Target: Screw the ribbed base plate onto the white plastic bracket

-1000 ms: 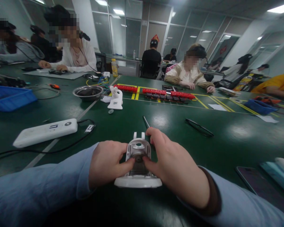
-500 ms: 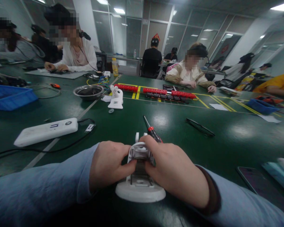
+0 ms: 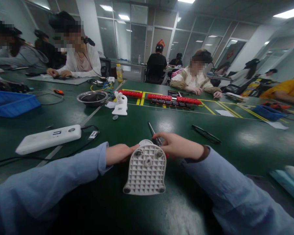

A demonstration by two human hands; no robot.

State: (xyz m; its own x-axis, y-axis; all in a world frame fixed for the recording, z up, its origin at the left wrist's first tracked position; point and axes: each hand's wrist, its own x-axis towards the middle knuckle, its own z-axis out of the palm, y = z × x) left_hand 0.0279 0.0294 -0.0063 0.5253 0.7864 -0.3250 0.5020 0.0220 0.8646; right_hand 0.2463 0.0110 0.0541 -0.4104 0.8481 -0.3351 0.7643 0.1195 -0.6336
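My left hand [image 3: 119, 153] holds a white plastic bracket [image 3: 145, 169] tipped up so that its gridded underside faces me; the hand's fingers are behind the part, closed on it. My right hand [image 3: 177, 146] lies just right of the bracket's top, its fingers curled round the red-handled screwdriver [image 3: 154, 133], whose metal shaft points away over the green table [image 3: 176, 124].
A white power strip [image 3: 49, 138] with a black cable lies at left. Farther off are a second white bracket [image 3: 120, 104], a metal bowl [image 3: 91, 97], a blue bin [image 3: 11, 103], red component trays [image 3: 172, 98] and black glasses [image 3: 205, 133]. Other people sit around the table.
The bracket has been tipped up from standing on its base, so its ribbed underside now faces me. My right hand left the bracket and closed on the screwdriver.
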